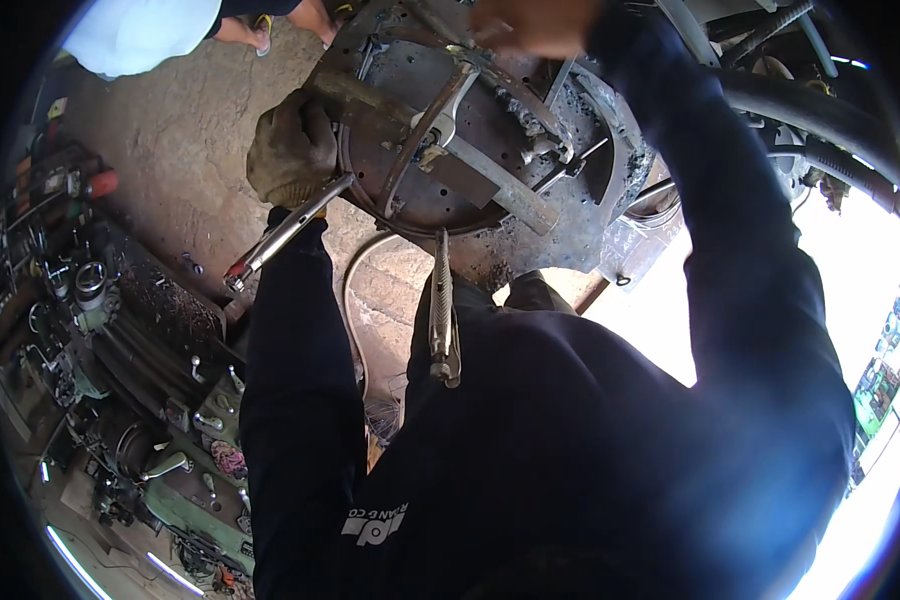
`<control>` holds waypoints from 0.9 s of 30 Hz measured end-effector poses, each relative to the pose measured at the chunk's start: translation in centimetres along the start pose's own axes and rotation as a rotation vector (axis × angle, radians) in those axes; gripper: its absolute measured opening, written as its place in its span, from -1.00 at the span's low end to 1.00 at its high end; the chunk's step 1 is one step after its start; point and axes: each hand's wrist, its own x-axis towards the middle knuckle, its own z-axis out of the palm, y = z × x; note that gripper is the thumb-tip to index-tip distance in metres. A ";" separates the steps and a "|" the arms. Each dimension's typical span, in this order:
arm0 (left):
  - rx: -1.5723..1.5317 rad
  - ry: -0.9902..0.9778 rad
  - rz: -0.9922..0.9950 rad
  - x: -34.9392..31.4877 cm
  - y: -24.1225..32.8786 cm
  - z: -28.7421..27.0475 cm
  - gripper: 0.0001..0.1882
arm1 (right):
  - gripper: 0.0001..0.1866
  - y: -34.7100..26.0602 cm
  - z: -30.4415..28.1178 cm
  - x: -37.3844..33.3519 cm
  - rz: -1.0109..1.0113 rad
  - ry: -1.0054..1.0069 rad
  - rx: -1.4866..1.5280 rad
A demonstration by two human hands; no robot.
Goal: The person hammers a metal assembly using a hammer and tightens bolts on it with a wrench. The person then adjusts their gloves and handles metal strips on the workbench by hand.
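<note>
My left hand (292, 150), in a brown work glove, is closed at the left edge of a round steel plate (580, 245). Its fingers curl beside the end of a flat steel bar (515, 195); what they grip is hidden. Next to that wrist, locking pliers (292, 232) are clamped at the rim, and a second pair (442, 315) hangs from the near rim. My right hand (535, 25), bare and smeared by motion, is over the plate's far side. Below it lie a curved steel rod (417, 150) and a wrench-like steel piece (452, 108) on the bar.
A green machine with levers (205, 490) stands at the lower left. A hose (350, 290) runs across the floor below the plate. Pipes and bars (810, 110) crowd the upper right. Another person's foot (262, 35) shows at the top left.
</note>
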 end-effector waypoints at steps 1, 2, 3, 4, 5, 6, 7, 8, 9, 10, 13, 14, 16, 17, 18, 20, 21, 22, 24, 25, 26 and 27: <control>-0.002 0.001 -0.002 0.0 0.1 0.1 -0.78 | -0.65 0.6 2.1 -3.5 -0.066 0.224 -0.141; 0.006 -0.018 -0.015 0.2 0.5 0.0 -0.76 | -0.66 0.9 3.4 -6.9 -0.129 0.448 -0.283; 0.025 -0.035 -0.035 0.2 0.8 -0.5 -0.74 | -0.66 -0.1 3.5 -8.4 -0.138 0.449 -0.282; 0.023 -0.036 -0.040 0.2 1.1 -0.5 -0.74 | -0.67 -1.0 3.8 -9.9 -0.027 0.491 -0.177; 0.032 -0.032 -0.028 0.6 1.2 -0.5 -0.73 | -0.68 -1.5 4.0 -10.7 0.089 0.535 -0.069; 0.041 -0.028 -0.016 0.8 1.2 -0.5 -0.73 | -0.74 -0.9 3.9 -10.3 0.099 0.434 -0.094; 0.040 -0.028 -0.013 0.3 0.8 -0.4 -0.73 | -0.74 -1.3 4.1 -10.5 0.102 0.436 -0.093; 0.032 -0.021 -0.002 0.1 0.6 -0.2 -0.73 | -0.74 -1.6 4.3 -10.4 0.111 0.448 -0.122; 0.025 -0.014 0.007 0.0 0.3 0.0 -0.73 | -0.75 -1.8 4.3 -10.4 0.119 0.459 -0.150; 0.024 -0.009 0.012 0.2 -0.1 0.2 -0.73 | -0.71 -1.3 4.1 -10.0 0.153 0.419 -0.111; -0.011 0.026 0.049 0.0 -0.3 0.2 -0.71 | -0.71 -1.5 1.7 -9.7 0.343 0.278 0.077; -0.031 0.009 0.044 0.1 -0.2 0.2 -0.70 | -0.71 -1.1 0.9 -9.6 0.343 0.281 0.074; -0.058 -0.007 0.041 0.4 0.4 0.1 -0.69 | -0.65 0.3 -0.8 -9.8 0.198 0.313 -0.013; -0.038 -0.033 0.017 0.3 0.9 -0.1 -0.69 | -0.65 0.2 -1.1 -9.6 0.202 0.313 -0.013; -0.013 -0.056 -0.011 0.3 1.0 -0.4 -0.69 | -0.65 -0.4 -1.6 -8.8 0.139 0.317 -0.113; -0.005 -0.075 -0.011 0.3 0.0 -0.1 -0.69 | -0.66 -1.7 -2.9 -7.4 0.072 0.323 -0.211; -0.001 -0.096 -0.007 0.5 -0.2 -0.1 -0.70 | -0.65 -2.2 -3.9 -6.7 0.036 0.264 -0.213; 0.000 -0.096 -0.005 0.5 -0.2 0.0 -0.70 | -0.63 -2.5 -4.6 -6.2 0.000 0.207 -0.216; -0.005 -0.001 -0.006 0.3 0.8 -0.2 -0.76 | -0.64 -1.5 -4.9 -4.7 -0.136 0.221 -0.292; -0.006 -0.004 -0.002 0.3 1.0 -0.3 -0.76 | -0.64 -0.8 -5.1 -3.7 -0.275 0.234 -0.371; 0.002 0.001 -0.001 0.1 0.7 -0.4 -0.76 | -0.64 -1.0 -5.4 -2.1 -0.284 0.233 -0.364; -0.005 0.009 0.011 0.3 0.9 -0.3 -0.77 | -0.64 -1.4 -6.1 -0.7 -0.247 0.089 -0.330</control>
